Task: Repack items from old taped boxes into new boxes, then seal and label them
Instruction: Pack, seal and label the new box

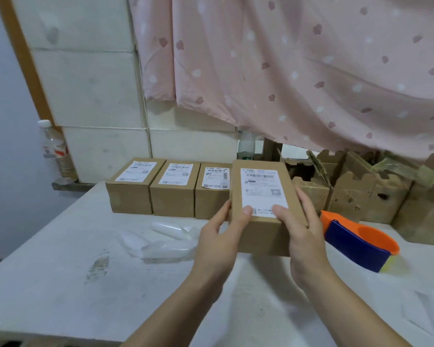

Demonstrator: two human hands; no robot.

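In the head view, three sealed, labelled boxes (173, 190) stand side by side in a row at the back of the white table (60, 284), each with a white shipping label on its top. A fourth box (258, 229) of the same brown card is in the person's hands, closed and bearing its own label (263, 191). By that count four packages look finished, or nearly so. What seems left for this one is to set it down, most likely at the right end of the row, where it sits just in front of the gap.

To the right, the old boxes (361, 194) stand open and ragged, with torn flaps and strips of yellowed tape. Whether any of them holds items to repack cannot be seen. An orange-and-blue tape dispenser (356, 244) lies on the table just right of the held box, and crumpled clear plastic wrapping (161, 241) lies to its left.

The left hand (218, 236) grips the box's near left corner and the right hand (303, 231) its near right side, so both are clamped on it. The fingers curl round the walls and each thumb presses the near edge of the label. The hands are apart, with the box between them and reaching away from the person toward the row. Whether its underside touches the table I cannot tell — the near end looks slightly raised.
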